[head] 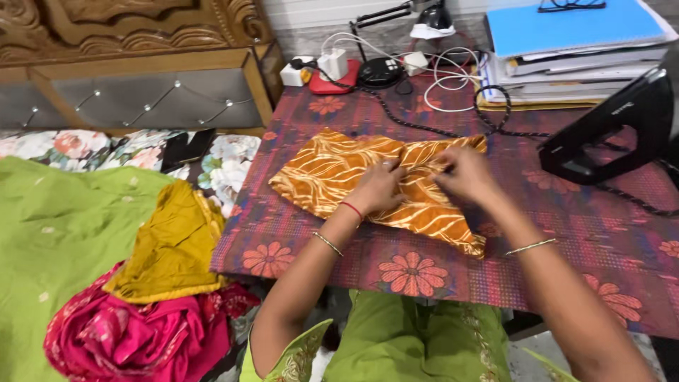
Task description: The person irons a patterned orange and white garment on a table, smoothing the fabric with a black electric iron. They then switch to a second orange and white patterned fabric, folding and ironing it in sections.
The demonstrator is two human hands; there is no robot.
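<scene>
An orange garment with pale wavy stripes (332,170) lies folded on a table covered by a purple flowered cloth (396,262). My left hand (378,187) presses flat on the middle of the garment. Right beside it, my right hand (463,173) pinches a fold of the same fabric near its right end. Both wrists wear thin bangles. A black clothes iron (612,131) stands on the cloth to the right of my hands, its braided cord (453,131) running behind the garment.
Left of the table, a bed holds green fabric (56,233), a mustard garment (170,244) and a pink bundle (134,336). At the table's back are stacked books and folders (573,49), a desk lamp base (380,71), chargers and white cables (332,64).
</scene>
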